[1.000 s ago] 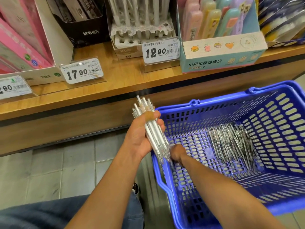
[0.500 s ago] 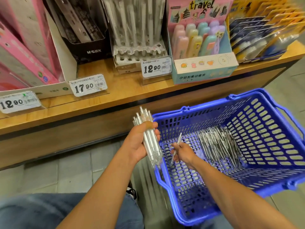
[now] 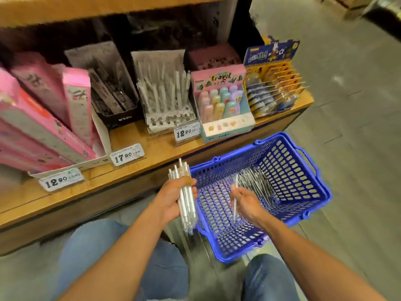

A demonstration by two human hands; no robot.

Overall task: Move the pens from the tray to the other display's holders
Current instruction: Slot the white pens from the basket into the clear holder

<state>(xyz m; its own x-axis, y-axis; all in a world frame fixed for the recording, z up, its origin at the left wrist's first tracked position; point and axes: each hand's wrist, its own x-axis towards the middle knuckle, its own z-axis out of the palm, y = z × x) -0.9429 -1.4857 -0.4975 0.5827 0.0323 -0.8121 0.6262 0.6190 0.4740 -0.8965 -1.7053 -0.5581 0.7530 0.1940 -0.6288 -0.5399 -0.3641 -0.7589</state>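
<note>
Several display boxes line the wooden shelf [image 3: 134, 146] at the far side, among them a white pen display [image 3: 167, 98] with holed holders along its front, and to the near right a blue basket [image 3: 303, 170] sits on the floor with a heap of loose pens [image 3: 260, 185] inside. Near the basket's left rim, the left hand [image 3: 171, 200] wraps a fistful of silver pens [image 3: 185, 192] standing nearly upright, while the right hand [image 3: 245, 203] over the basket pinches a single pen [image 3: 235, 200].
</note>
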